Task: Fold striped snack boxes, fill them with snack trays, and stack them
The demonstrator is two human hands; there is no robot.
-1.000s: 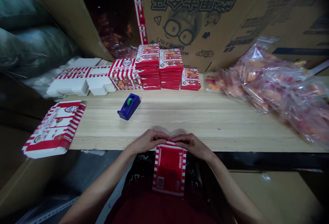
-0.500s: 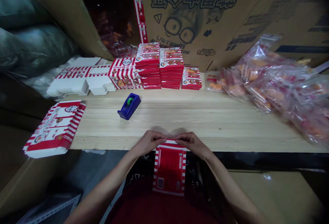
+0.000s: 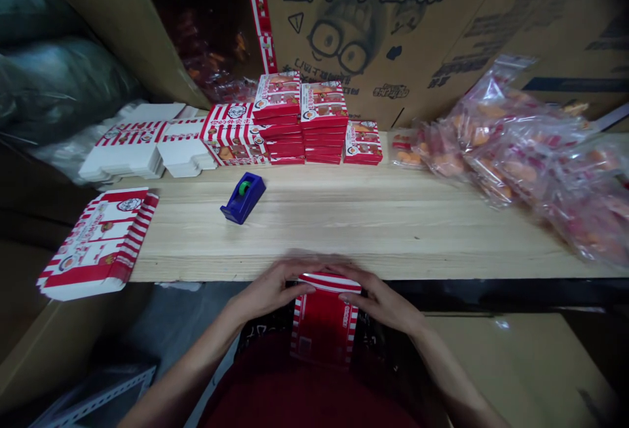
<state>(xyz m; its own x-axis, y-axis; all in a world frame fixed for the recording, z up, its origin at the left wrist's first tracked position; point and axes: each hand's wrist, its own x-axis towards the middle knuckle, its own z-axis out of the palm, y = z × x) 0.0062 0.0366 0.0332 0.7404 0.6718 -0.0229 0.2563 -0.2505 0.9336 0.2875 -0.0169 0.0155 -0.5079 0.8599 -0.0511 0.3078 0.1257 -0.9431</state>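
Note:
A red box [image 3: 324, 326] with striped red-and-white sides is between my hands, at the front edge of the wooden table and close to my body. My left hand [image 3: 281, 287] grips its upper left corner, thumb on the near face and fingers behind the top edge. On the upper right corner, my right hand [image 3: 376, 290] holds it the same way. A striped band shows along the top between the two thumbs. What lies inside the box is hidden, and the far fingers are blurred.
A blue tape dispenser [image 3: 244, 197] stands on the table [image 3: 314, 212]. Behind it are stacked red boxes [image 3: 322, 120] and flat white cartons [image 3: 128, 153]. Flattened striped cartons [image 3: 101, 241] overhang the left front edge. Clear bags of snacks [image 3: 521, 159] pile up at the right. Large cardboard boxes [image 3: 417, 54] back the table.
My thumbs have moved from the box's top edge down onto its near face, and my fingers now reach over behind the top. The view has shifted slightly.

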